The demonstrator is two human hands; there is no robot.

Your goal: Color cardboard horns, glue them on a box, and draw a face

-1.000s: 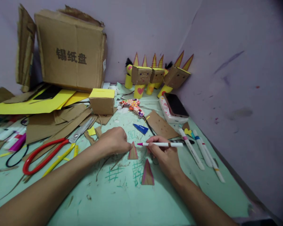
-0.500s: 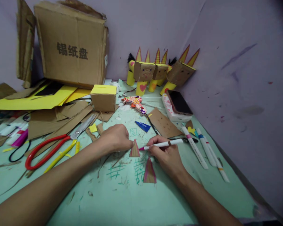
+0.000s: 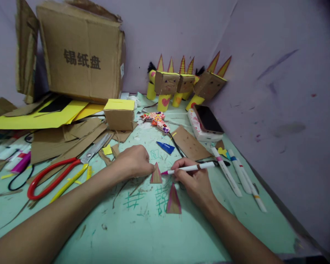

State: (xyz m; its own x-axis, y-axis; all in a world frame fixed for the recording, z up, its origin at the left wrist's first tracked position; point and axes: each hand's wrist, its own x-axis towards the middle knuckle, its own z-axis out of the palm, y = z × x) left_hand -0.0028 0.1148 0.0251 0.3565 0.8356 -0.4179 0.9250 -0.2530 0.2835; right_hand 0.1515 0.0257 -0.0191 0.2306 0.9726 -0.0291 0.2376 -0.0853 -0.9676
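My right hand point(image 3: 191, 178) grips a white marker point(image 3: 192, 168) with a magenta tip. The tip touches or nearly touches the right edge of a small cardboard triangle point(image 3: 156, 175) edged in pink. My left hand point(image 3: 136, 161) is closed, its thumb and fingers at the triangle's upper left side, holding it against the table; its other fingers are curled out of sight. Just below my right hand lies a second cardboard triangle point(image 3: 174, 202), with pink along both slanted sides.
Red-handled scissors point(image 3: 52, 176) and cardboard scraps point(image 3: 57, 143) lie to the left. A glue gun point(image 3: 156, 120), a phone point(image 3: 208, 119) and several markers point(image 3: 228, 174) lie beyond or right of my hands. Cardboard figures point(image 3: 167, 83) and a large box point(image 3: 79, 55) stand at the back.
The whole view has shifted slightly to the left. Both hands keep nearly the same pose, and the marker tip stays at the triangle's right edge.
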